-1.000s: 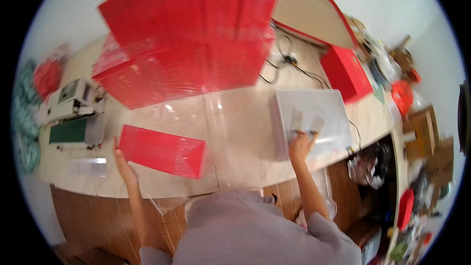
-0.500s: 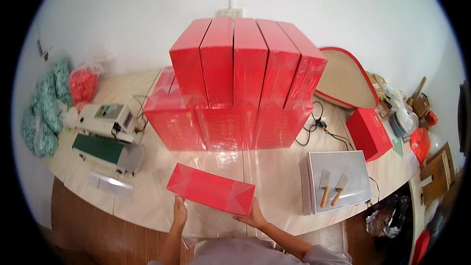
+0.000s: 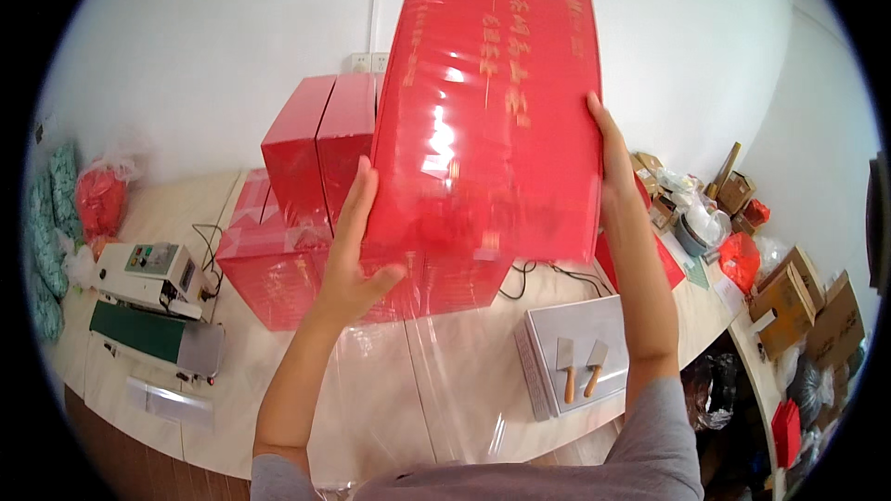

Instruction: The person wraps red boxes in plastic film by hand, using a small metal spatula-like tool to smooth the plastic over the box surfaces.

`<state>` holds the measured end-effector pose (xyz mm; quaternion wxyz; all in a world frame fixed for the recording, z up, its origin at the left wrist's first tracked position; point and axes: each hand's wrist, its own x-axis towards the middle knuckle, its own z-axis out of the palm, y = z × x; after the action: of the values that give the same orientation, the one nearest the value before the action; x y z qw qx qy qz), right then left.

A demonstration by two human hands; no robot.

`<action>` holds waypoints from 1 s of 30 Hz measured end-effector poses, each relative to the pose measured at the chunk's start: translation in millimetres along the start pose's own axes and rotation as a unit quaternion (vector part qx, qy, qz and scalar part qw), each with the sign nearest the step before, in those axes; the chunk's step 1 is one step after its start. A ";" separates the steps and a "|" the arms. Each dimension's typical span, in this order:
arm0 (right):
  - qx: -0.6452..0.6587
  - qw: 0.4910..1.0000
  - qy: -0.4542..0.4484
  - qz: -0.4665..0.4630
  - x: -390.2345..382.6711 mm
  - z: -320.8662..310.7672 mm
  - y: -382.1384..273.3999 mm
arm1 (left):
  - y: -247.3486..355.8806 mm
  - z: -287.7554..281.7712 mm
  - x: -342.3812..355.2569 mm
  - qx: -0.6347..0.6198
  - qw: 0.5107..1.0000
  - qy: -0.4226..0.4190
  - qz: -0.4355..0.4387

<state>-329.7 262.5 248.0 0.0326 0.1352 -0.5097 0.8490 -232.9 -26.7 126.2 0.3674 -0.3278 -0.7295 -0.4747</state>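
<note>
A red box [image 3: 487, 116] in glossy clear wrap, with gold lettering, is held up broad face toward me, partly hiding the stack of wrapped red boxes [image 3: 292, 144] behind it. My left hand [image 3: 348, 255] grips its left edge, thumb stretched out low. On the opposite edge my right hand [image 3: 613, 144] grips, thumb along the side. Below, at the right, a flat grey box [image 3: 575, 311] carries two metal-bladed tools [image 3: 568, 371] with wooden handles.
A machine with a green belt [image 3: 139, 334] stands left on the table [image 3: 353, 399], near teal bags [image 3: 51, 241] and a bag of red material [image 3: 102, 204]. Cables [image 3: 515, 283] lie behind the grey box. Cardboard [image 3: 789, 306], bags and red items clutter the right.
Earlier my right hand was over the bladed tools, then both hands held the red box low at the table. Now both have raised it high in front of the stack, broad face toward me.
</note>
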 end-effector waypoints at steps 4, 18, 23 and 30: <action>0.029 0.997 -0.065 0.015 98.4 -23.9 -26.8 | -34.5 35.1 69.1 0.008 0.997 0.077 -0.031; -0.142 0.987 -0.057 0.050 169.9 -58.2 11.7 | -100.3 70.7 153.7 0.108 0.979 0.128 -0.118; -0.106 0.991 -0.074 0.046 195.3 -65.2 24.6 | -115.7 64.8 153.6 0.150 0.975 0.122 -0.114; -0.449 0.800 0.111 -0.381 75.1 -156.4 82.9 | -56.5 67.7 32.5 0.157 0.977 0.104 -0.097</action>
<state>-448.6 353.4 127.4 0.4675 0.1935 -0.7341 0.4529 -311.6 21.8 109.3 0.4403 -0.1427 -0.7809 -0.4195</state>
